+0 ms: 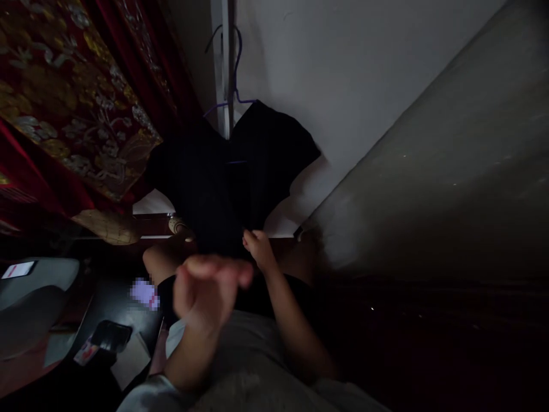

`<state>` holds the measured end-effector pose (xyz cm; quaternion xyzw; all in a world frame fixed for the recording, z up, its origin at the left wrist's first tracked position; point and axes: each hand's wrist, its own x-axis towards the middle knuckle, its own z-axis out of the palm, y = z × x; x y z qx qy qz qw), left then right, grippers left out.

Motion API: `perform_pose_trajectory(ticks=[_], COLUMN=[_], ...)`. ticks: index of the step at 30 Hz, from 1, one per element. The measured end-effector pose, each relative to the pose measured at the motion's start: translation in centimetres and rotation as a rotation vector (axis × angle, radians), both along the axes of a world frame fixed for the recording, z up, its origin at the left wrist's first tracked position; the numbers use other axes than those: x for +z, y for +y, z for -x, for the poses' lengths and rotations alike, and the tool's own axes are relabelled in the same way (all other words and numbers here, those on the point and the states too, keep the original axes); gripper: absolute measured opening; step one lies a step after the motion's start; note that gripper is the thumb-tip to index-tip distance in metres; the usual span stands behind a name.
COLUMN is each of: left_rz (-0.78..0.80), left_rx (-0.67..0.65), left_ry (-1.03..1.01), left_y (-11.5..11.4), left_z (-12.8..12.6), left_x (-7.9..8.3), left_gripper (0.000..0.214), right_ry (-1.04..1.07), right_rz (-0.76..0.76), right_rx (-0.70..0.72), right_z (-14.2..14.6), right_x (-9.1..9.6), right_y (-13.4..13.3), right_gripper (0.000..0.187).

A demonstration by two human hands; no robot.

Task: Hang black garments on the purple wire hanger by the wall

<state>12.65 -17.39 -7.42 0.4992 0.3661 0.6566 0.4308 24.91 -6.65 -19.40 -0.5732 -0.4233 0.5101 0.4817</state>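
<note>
A black short-sleeved shirt (206, 189) hangs in front of me on a thin purple hanger (246, 102). My right hand (258, 247) is closed at the lower front of the shirt and seems to pinch its cloth, though the dark fabric hides the exact grip. Nearer the camera, my left hand (210, 283) is raised with the palm partly turned up. Its thumb stands apart from the bent fingers, and nothing shows in it; the fingers are slightly blurred.
A metal post (227, 57) stands behind the hanger against a pale wall (343, 63). Red embroidered cloth (86, 86) drapes at left. A black seat or table top (103, 303) bears a dark case (112, 336) and papers (131, 360); a lit phone (18, 269) lies farther left.
</note>
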Motion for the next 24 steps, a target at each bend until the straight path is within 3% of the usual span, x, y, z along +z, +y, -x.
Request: perform_pose_trajectory(ticks=[2, 4, 7, 9, 12, 14, 16, 21, 24], left_rz=[-0.031, 0.087, 0.103, 0.062, 0.049, 0.051, 0.055, 0.084, 0.081], left_rx=[0.144, 0.194, 0.055, 0.044, 0.136, 0.164, 0.163, 0.128, 0.074], left_ry=[-0.036, 0.102, 0.387, 0.484, 0.495, 0.51, 0.549, 0.594, 0.615], left_y=[3.9, 7.2, 9.8, 10.0, 9.6, 9.5, 9.8, 11.7, 13.2], left_z=[0.4, 0.7, 0.8, 0.6, 0.0, -0.4, -0.7, -1.0, -0.8], left_x=[-2.6, -5.9, -10.2, -11.7, -12.5, -12.7, -13.3, -15.2, -13.9], left_gripper=[0.038, 0.014, 0.02, 0.012, 0.008, 0.009, 0.007, 0.007, 0.006], right_ry=[0.024, 0.076, 0.182, 0.224, 0.248, 0.255, 0.266, 0.303, 0.278], right_rz=[0.009, -0.002, -0.053, -0.064, -0.016, 0.004, -0.028, -0.26, -0.386], right_rx=[0.033, 0.08, 0.162, 0.215, 0.273, 0.252, 0.207, 0.17, 0.202], right_z=[-0.1, -0.2, -0.3, -0.2, 0.0, -0.1, -0.5, -1.8, -2.0], right_x=[0.6, 1.3, 2.1, 2.4, 3.3, 5.0, 7.9, 17.4, 20.1], right_y=[-0.2, -0.4, -0.9, -1.1, -0.8, 0.5, 3.0, 10.8, 12.4], right_gripper=[0.054, 0.058, 0.058, 0.055, 0.051, 0.044, 0.036, 0.029, 0.031])
